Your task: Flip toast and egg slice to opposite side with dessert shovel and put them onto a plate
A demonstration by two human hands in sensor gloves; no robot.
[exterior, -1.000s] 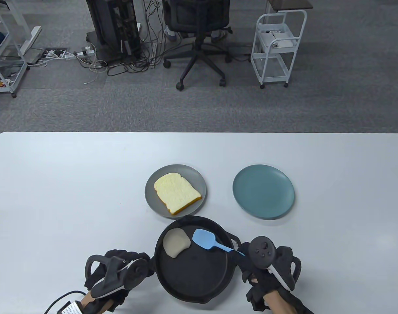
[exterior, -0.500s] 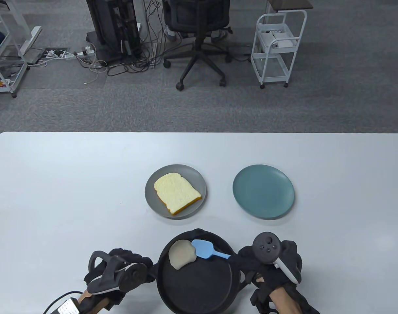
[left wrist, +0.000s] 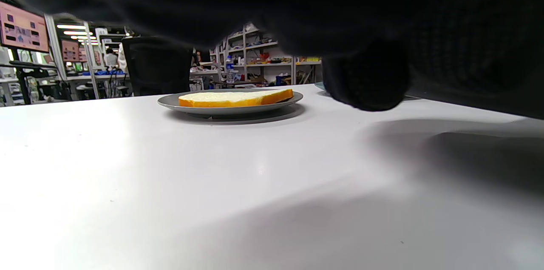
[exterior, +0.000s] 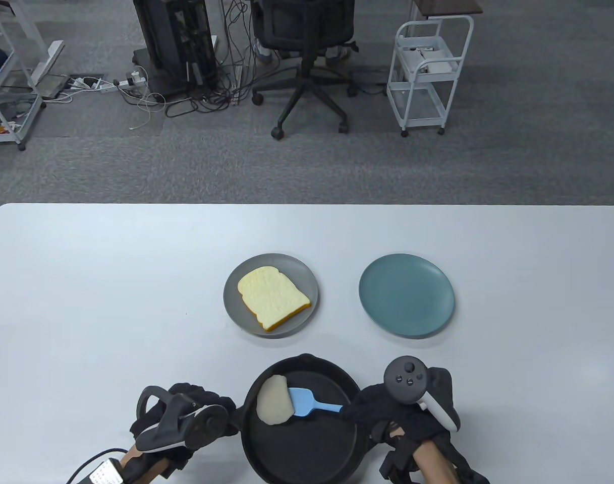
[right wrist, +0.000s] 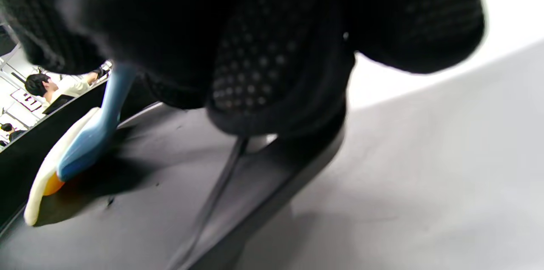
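Observation:
A black pan (exterior: 307, 443) sits at the table's near edge. In it lies a pale egg slice (exterior: 271, 407) against the left wall. My right hand (exterior: 359, 406) grips the handle of the blue dessert shovel (exterior: 307, 402), whose blade is tucked under the egg's right edge. The right wrist view shows the shovel (right wrist: 91, 138) tipping the egg (right wrist: 42, 189) up, with orange yolk on its underside. My left hand (exterior: 221, 413) holds the pan's left handle. The toast (exterior: 273, 298) lies on a grey plate (exterior: 307, 282), also seen low in the left wrist view as toast (left wrist: 236, 98).
An empty teal plate (exterior: 406, 295) stands right of the grey plate. The white table (exterior: 110, 282) stretches wide to the left and right. Beyond its far edge are an office chair (exterior: 307, 60) and a white cart (exterior: 428, 70).
The pan has slid toward the near edge with both hands. The shovel's blade moved left across the pan and slipped under the egg slice, which shifted toward the left wall.

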